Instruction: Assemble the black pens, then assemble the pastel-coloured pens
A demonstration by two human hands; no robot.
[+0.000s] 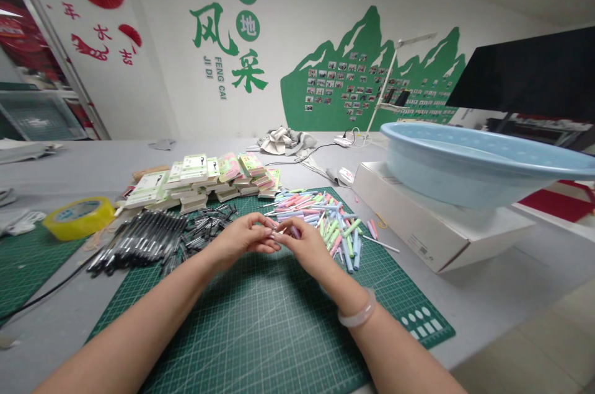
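Over the green cutting mat (260, 332), my left hand (248, 236) and my right hand (302, 244) meet at the fingertips. Both are closed in a pinch around something small and pale, mostly covered by the fingers. A bit of purple (294, 232) shows by my right fingers; whether it is held or lies behind them I cannot tell. Just beyond my right hand lies a loose pile of pastel pen parts (332, 227) in blue, green, pink and purple. Left of my left hand are scattered black pen parts (204, 227) and a row of clear and black pens (142, 239).
Stacked small card packs (195, 174) stand behind the pens. Yellow tape (80, 218) lies at left. On the right, a large blue basin (465, 165) rests on a white box (432, 227). Crumpled grey cloth (288, 141) and a power strip (343, 141) lie at the back.
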